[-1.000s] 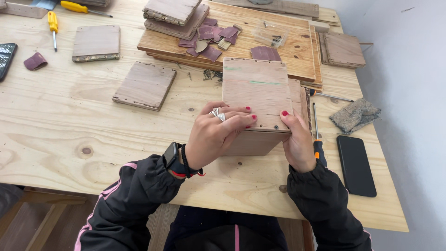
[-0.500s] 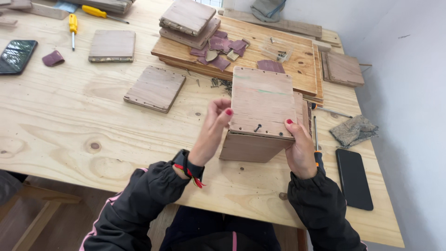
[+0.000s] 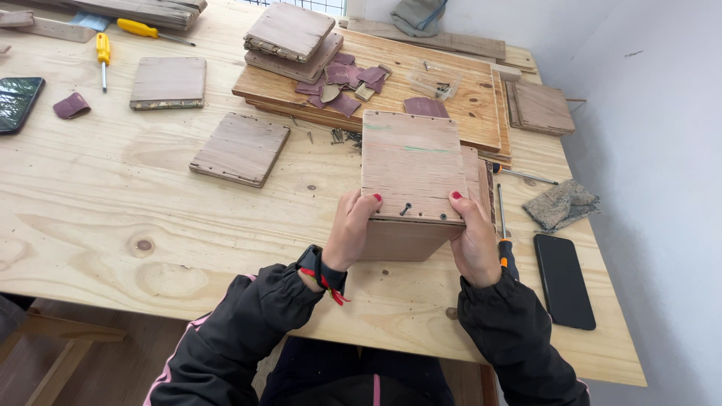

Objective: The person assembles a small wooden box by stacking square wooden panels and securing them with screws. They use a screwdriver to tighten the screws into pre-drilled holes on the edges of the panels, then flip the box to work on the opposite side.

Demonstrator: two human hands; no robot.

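A small wooden box (image 3: 411,173) stands on the plywood workbench (image 3: 113,218) in front of me. My left hand (image 3: 349,231) grips its near left corner, thumb on the top panel. My right hand (image 3: 472,239) holds the near right corner the same way. A dark screw sticks up from the top panel near its front edge, between my thumbs. An orange-handled screwdriver (image 3: 502,218) lies on the bench just right of the box, partly under my right hand.
A loose square panel (image 3: 241,148) lies left of the box, with scattered nails (image 3: 342,136) behind it. Stacked boards and sandpaper scraps (image 3: 346,75) sit at the back. Black phone (image 3: 563,280) and grey rag (image 3: 560,204) lie at right; yellow screwdriver (image 3: 102,53), another phone (image 3: 16,103) at left.
My left hand slid off the box's top to its near left corner, uncovering the screw. The box has been drawn slightly toward me and tilted.
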